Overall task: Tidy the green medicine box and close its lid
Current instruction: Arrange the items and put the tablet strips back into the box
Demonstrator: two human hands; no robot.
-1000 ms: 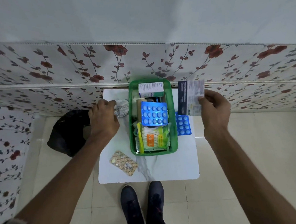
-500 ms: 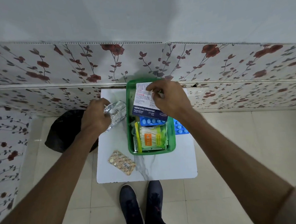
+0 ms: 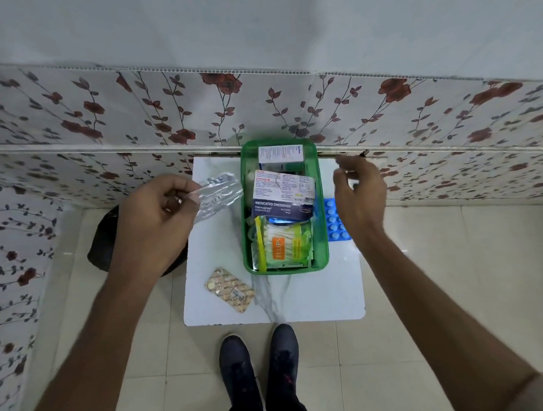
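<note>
The green medicine box (image 3: 320,234) stands open on a small white table (image 3: 301,298), against the wall. Inside lie a white carton (image 3: 280,155) at the far end, a medicated dressings packet (image 3: 282,195) in the middle and a cotton swab pack (image 3: 282,246) at the near end. My left hand (image 3: 156,218) holds a silver blister strip (image 3: 218,194) just left of the box. My right hand (image 3: 358,193) hovers empty, fingers apart, to the right of the box, above a blue blister pack (image 3: 336,225). No lid is visible.
A beige pill strip (image 3: 230,289) lies on the table near its front left. A black bag (image 3: 104,247) sits on the floor left of the table. My shoes (image 3: 261,364) are right at the table's front edge. A floral wall panel runs behind.
My right hand laid the dressings packet in the box, let go and drew back to the right. My left hand lifted the silver strip off the table.
</note>
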